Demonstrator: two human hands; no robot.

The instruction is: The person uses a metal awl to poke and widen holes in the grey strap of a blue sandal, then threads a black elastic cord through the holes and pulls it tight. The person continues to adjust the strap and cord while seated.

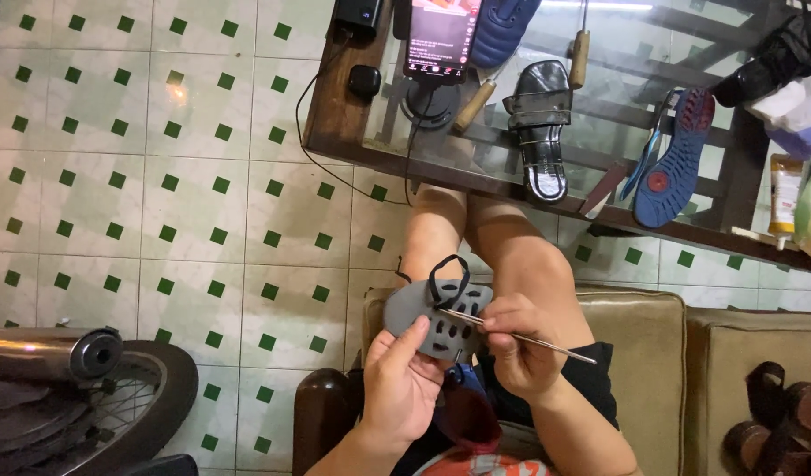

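Observation:
A small grey sandal (436, 316) with oval holes and a black strap loop sits above my lap. My left hand (400, 385) grips it from below, thumb pressed on its upper face. My right hand (517, 345) pinches a thin metal needle-like tool (520, 335) that lies across the sandal, its tip at the holes near the strap. My bare knees show beyond the sandal.
A glass-topped wooden table (335, 132) ahead holds a phone on a stand (439, 40), a black sandal (542, 128), wooden-handled tools (476, 101), a blue shoe sole (679, 163) and a glue tube (783, 198). I sit on a tan cushioned seat (652, 353). A motorbike wheel and exhaust (70, 370) stand at the lower left, brown sandals (776, 419) at the lower right.

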